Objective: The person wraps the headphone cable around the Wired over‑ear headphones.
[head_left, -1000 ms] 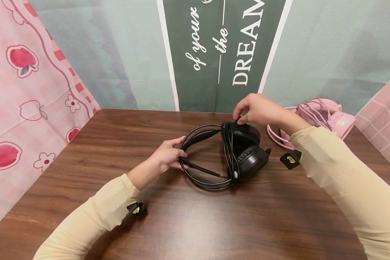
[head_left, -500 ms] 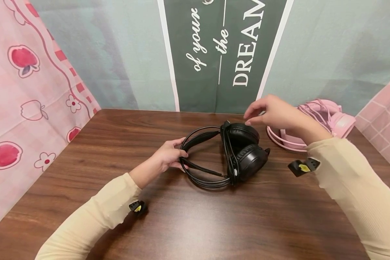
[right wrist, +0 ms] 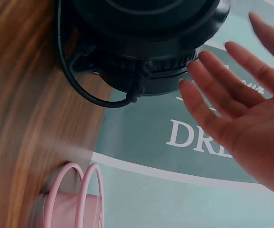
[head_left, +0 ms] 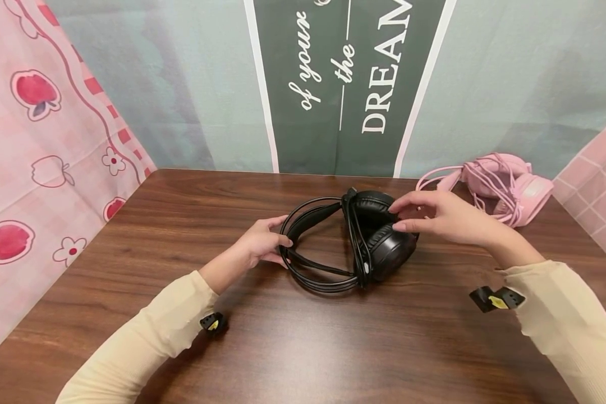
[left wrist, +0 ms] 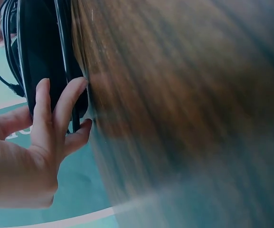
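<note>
A pair of black over-ear headphones (head_left: 393, 255) lies on the wooden table in the head view, headband to the left and ear cups to the right. Its black cable (head_left: 353, 231) is wound across the band beside the cups. My left hand (head_left: 259, 242) holds the top of the headband, thumb on the near side and fingers round the band. In the left wrist view those fingers (left wrist: 66, 102) lie along it. My right hand (head_left: 446, 217) is beside the ear cups, fingers loosely extended and holding nothing; the right wrist view shows its open palm near one cup.
Pink headphones (head_left: 497, 182) with a bundled pink cable lie at the table's back right, behind the right hand. The brown table (head_left: 303, 342) ends at a hanging cloth with printed words (head_left: 340, 90). A pink patterned cloth (head_left: 45, 146) hangs on the left.
My right hand has let go at the far ear cup, drawn back to the right, then come down and toward me beside the cups. The left hand keeps its hold on the headband.
</note>
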The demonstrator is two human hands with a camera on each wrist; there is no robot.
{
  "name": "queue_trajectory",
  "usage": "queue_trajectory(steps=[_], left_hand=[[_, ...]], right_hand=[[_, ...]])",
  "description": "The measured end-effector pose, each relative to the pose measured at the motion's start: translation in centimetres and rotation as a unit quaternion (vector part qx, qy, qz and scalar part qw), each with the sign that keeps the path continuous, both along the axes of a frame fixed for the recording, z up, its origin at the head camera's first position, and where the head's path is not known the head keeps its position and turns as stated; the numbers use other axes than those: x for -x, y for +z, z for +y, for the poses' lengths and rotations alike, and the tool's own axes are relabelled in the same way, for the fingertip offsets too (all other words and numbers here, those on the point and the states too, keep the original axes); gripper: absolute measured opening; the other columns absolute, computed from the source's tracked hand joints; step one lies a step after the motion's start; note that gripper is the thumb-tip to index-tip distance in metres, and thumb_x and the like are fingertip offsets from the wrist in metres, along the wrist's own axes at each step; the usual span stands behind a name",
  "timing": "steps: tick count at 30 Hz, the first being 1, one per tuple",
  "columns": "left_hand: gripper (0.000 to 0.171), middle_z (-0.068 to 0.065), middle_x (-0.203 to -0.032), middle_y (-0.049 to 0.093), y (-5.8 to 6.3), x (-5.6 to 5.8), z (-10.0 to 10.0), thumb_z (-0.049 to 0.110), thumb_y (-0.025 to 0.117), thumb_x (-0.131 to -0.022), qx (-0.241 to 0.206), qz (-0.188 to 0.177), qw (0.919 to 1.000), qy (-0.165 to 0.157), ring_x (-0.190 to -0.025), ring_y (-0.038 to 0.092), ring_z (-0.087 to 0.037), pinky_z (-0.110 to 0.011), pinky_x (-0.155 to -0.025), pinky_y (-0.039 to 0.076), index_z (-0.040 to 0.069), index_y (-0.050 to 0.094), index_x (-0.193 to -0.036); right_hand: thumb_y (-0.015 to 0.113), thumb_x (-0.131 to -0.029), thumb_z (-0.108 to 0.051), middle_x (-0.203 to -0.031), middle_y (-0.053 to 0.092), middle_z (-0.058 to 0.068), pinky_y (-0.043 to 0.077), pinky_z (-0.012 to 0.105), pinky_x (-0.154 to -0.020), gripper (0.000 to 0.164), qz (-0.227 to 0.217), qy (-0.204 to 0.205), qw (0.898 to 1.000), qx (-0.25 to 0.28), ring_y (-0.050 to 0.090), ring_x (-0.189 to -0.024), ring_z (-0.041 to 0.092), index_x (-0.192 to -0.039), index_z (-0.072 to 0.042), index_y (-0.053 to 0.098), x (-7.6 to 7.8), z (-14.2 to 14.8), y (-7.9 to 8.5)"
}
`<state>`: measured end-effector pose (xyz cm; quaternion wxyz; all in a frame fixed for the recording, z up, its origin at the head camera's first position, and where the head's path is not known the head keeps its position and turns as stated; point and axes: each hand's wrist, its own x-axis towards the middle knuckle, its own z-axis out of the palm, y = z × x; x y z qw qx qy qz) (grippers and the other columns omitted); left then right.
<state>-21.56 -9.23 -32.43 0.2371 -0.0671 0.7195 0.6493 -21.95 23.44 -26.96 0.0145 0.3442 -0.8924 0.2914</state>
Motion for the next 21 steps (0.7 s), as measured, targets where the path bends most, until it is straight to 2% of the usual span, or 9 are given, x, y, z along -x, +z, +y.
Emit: queue_trajectory(steps=[5, 9, 14, 18, 21], left_hand=[[0.068, -0.023, -0.102, 0.055, -0.1, 0.0, -0.1, -0.008, 0.053, -0.083, 0.010, -0.003, 0.9999, -0.008, -0.063, 0.063, -0.022, -0.038, -0.061, 0.056, 0.012, 0.028, -0.143], [0.067, -0.021, -0.097, 0.057, -0.1, 0.0, -0.1, -0.006, 0.054, -0.085, 0.006, -0.005, 0.9999, -0.010, -0.065, 0.063, -0.023, -0.038, -0.062, 0.056, 0.010, 0.027, -0.143], [0.062, -0.019, -0.094, 0.059, -0.3, 0.0, -0.1, -0.003, 0.055, -0.086, 0.004, -0.002, 0.9999, -0.013, -0.066, 0.064, -0.024, -0.038, -0.062, 0.056, 0.008, 0.030, -0.142], [0.058, -0.018, -0.098, 0.058, -0.3, 0.0, -0.2, 0.001, 0.056, -0.087, 0.005, -0.005, 0.9999, -0.008, -0.069, 0.064, -0.025, -0.038, -0.063, 0.056, 0.008, 0.035, -0.139], [0.056, -0.018, -0.104, 0.056, -0.3, 0.0, -0.2, 0.004, 0.057, -0.087, 0.004, -0.013, 0.9999, -0.007, -0.073, 0.064, -0.026, -0.037, -0.064, 0.056, 0.009, 0.036, -0.139]], right_hand=[[0.076, -0.074, -0.018, -0.103, 0.060, -0.002, 0.044, 0.015, -0.078, 0.038, -0.006, 0.028, 0.999, 0.014, 0.056, -0.091, 0.009, -0.109, -0.012, 0.063, -0.9, 0.3, -0.4], [0.080, -0.068, -0.015, -0.100, 0.060, -0.004, 0.048, 0.017, -0.075, 0.043, 0.023, 0.059, 0.998, 0.015, 0.059, -0.085, 0.011, -0.107, -0.010, 0.063, -1.3, 0.5, -0.7], [0.081, -0.064, -0.008, -0.099, 0.059, -0.006, 0.047, 0.018, -0.070, 0.044, 0.091, 0.083, 0.992, 0.011, 0.056, -0.079, 0.009, -0.104, -0.011, 0.063, -1.4, 0.3, -1.3], [0.081, -0.064, -0.007, -0.102, 0.058, -0.005, 0.047, 0.017, -0.070, 0.045, 0.106, 0.087, 0.990, 0.007, 0.055, -0.081, 0.007, -0.105, -0.012, 0.062, -1.5, 0.2, -1.5], [0.081, -0.065, -0.007, -0.106, 0.058, -0.004, 0.044, 0.015, -0.076, 0.046, 0.108, 0.095, 0.990, 0.007, 0.054, -0.089, 0.007, -0.106, -0.013, 0.062, -1.5, 0.1, -1.5]])
